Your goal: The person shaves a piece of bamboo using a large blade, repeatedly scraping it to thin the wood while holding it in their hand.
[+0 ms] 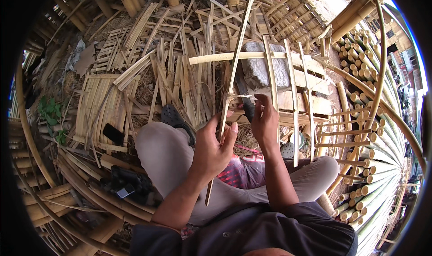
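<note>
My left hand point(215, 144) is closed round a long, thin bamboo strip point(236, 53), which runs from the far middle down over my lap. A pale tie point(240, 96) is wrapped round this strip just beyond my left fingers. My right hand point(264, 121) is closed at the tie's loose end, thumb and fingers together. A dark, flat bar point(245, 101) passes behind my right fingertips; whether they touch it I cannot tell. One crosswise bamboo strip point(211, 57) lies over the long strip and several parallel strips point(292, 103) to its right, forming an open lattice.
A grey stone block point(260, 69) sits on light wooden boards point(297, 102) under the lattice. Stacked bamboo poles point(369, 166) fill the right side. Bamboo panels point(101, 105) and loose strips point(180, 76) cover the ground ahead. A black phone point(113, 134) lies at left.
</note>
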A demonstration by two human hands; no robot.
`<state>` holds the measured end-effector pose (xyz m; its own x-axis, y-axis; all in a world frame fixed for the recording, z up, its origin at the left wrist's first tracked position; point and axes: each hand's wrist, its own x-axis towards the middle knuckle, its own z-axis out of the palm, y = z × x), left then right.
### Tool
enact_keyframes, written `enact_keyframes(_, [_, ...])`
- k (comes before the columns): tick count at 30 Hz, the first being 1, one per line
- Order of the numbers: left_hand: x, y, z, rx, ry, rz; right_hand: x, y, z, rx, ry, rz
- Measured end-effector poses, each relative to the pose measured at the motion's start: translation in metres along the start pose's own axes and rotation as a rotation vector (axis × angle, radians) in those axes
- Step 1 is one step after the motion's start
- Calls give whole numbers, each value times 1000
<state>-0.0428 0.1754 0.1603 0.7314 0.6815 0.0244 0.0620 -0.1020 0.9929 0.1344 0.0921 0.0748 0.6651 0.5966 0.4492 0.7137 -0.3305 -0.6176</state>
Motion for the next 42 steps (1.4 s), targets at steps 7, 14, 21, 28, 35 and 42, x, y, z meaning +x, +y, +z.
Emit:
enact_keyframes(7, [-1,-11,22,82,-7,96,33,-65,-61,12,-203,-391])
enact_keyframes(14, [-5,-14,51,182,-29,111,20,-39,-79,-64,-268,-373])
enact_keyframes(21, [-2,-15,80,169,-132,142,26,-4,-112,-41,-201,-378])
enact_keyframes(28, [13,-31,61,42,91,-79,48,86,-190,364,264,88])
enact_keyframes(35, [6,-36,48,-79,32,-157,46,113,-229,46,66,112])
enact_keyframes(42, [8,-32,33,-223,-8,-269,15,296,-355,-916,413,815])
